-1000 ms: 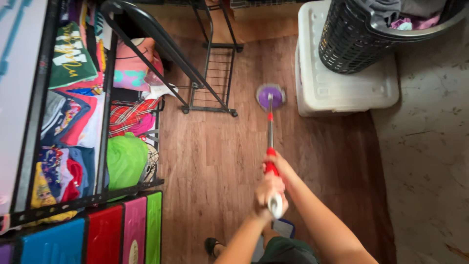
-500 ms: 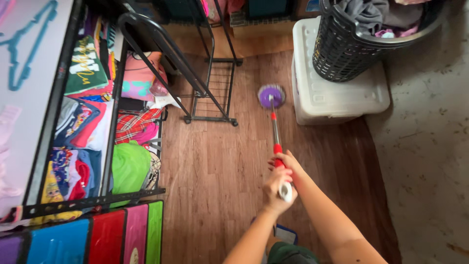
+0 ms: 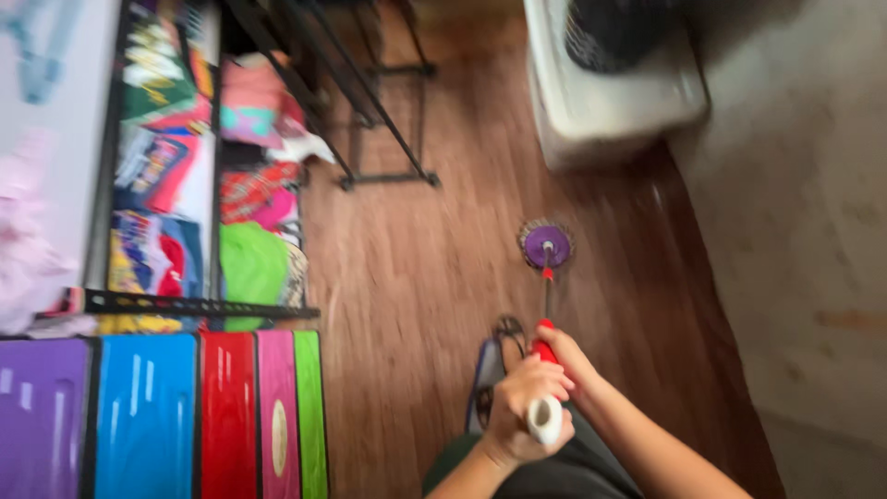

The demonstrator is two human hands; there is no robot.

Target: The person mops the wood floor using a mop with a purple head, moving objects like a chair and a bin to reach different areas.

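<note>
Blurry view. Brown wood-plank floor (image 3: pixel 407 277) fills the middle, with a paler stone-look floor (image 3: pixel 813 231) to its right. Clothes shelf (image 3: pixel 166 166) along the floor's left edge, coloured drawers (image 3: pixel 166 416) below it, black metal rack (image 3: pixel 370 102) at top, white plastic bin (image 3: pixel 610 102) at top right with a dark basket (image 3: pixel 614 32) on it. Mop (image 3: pixel 547 248) has its round purple head flat on the wood floor, below the bin. Left hand (image 3: pixel 519 411) has its fingers curled tight round the white handle end; right hand (image 3: pixel 565 356) grips the red part just above it.
</note>
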